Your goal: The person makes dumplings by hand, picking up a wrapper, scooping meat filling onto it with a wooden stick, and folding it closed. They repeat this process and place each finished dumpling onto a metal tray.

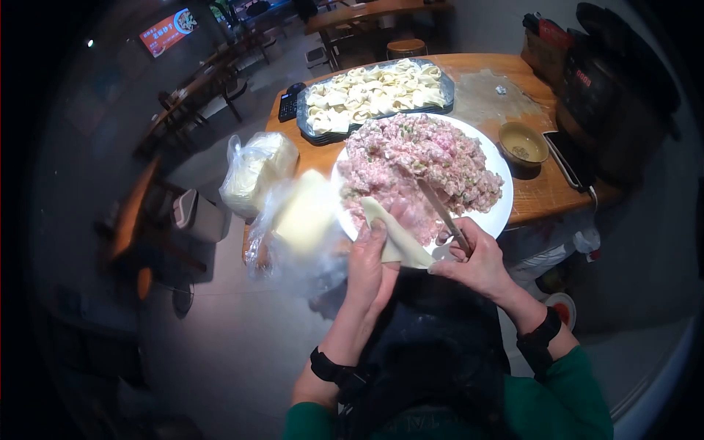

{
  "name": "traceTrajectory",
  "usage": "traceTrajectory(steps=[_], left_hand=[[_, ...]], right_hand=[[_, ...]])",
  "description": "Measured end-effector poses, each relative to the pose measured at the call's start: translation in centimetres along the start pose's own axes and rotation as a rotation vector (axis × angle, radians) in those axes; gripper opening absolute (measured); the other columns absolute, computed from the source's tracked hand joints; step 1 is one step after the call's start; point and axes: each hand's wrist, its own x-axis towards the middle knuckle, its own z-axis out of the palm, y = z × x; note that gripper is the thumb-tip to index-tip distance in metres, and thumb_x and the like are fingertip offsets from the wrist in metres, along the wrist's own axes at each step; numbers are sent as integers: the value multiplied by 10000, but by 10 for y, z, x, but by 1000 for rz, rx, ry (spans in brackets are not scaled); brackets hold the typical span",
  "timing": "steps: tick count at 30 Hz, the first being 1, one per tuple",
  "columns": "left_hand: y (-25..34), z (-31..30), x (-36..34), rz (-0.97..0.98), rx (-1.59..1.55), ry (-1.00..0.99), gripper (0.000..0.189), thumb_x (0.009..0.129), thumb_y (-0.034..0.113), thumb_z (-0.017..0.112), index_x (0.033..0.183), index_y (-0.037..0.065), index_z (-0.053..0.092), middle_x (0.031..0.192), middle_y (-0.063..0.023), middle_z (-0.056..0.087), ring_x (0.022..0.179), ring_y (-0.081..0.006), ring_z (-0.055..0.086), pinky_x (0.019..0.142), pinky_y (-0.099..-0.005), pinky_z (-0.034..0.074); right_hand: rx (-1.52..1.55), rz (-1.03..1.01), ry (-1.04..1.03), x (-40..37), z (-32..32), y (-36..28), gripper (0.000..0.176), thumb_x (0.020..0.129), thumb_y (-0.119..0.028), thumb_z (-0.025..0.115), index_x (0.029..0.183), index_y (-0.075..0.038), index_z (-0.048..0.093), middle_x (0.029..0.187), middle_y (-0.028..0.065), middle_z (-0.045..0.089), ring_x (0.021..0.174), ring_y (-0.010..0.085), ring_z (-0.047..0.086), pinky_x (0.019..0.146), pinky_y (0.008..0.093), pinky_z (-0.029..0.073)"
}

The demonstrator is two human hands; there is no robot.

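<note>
My left hand (pixel 369 258) pinches a folded wonton wrapper (pixel 400 238) in front of the plate. With my right hand (pixel 475 261) I grip a thin wooden stick (pixel 440 208), its far end at the meat, while my fingertips touch the wrapper's lower right corner. Whether filling lies inside the fold is hidden. Pink minced meat (pixel 433 158) with green bits is heaped on a large white plate (pixel 500 214). Left of the plate, a blurred stack of pale wrappers (pixel 306 209) lies on clear plastic.
Folded wontons (pixel 374 92) fill a dark tray (pixel 449 89) behind the plate. A bagged wrapper stack (pixel 257 172) sits at the table's left edge. To the right are a small bowl (pixel 523 144), a phone (pixel 568 161) with a cable and a dark appliance (pixel 598 81).
</note>
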Motion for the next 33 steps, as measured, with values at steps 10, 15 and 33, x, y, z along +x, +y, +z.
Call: traceTrajectory(steps=[10, 15, 33], left_hand=[[-3, -13, -24, 35, -478, 107, 334, 954, 206, 407, 1263, 81, 384, 1242, -72, 473, 1148, -190, 458, 1012, -363, 360], [20, -16, -33, 195, 717, 198, 183, 935, 131, 451, 1016, 47, 592, 932, -35, 601, 897, -167, 587, 799, -309, 465], [47, -108, -29, 755, 1325, 152, 376, 713, -52, 617, 1084, 9, 605, 1081, -133, 609, 992, -276, 593, 832, -330, 477]], right_hand=[[94, -388, 237, -4, 61, 19, 237, 813, -39, 623, 1047, -4, 611, 883, 56, 626, 780, 117, 572, 717, 234, 453], [-149, -721, 34, 19, 42, 2, 362, 762, 50, 567, 1112, -41, 592, 810, 81, 617, 706, 203, 583, 659, 290, 457], [-568, -415, 91, 217, 37, -65, 540, 824, -297, 624, 1229, 25, 472, 878, 184, 631, 823, 213, 620, 715, 297, 490]])
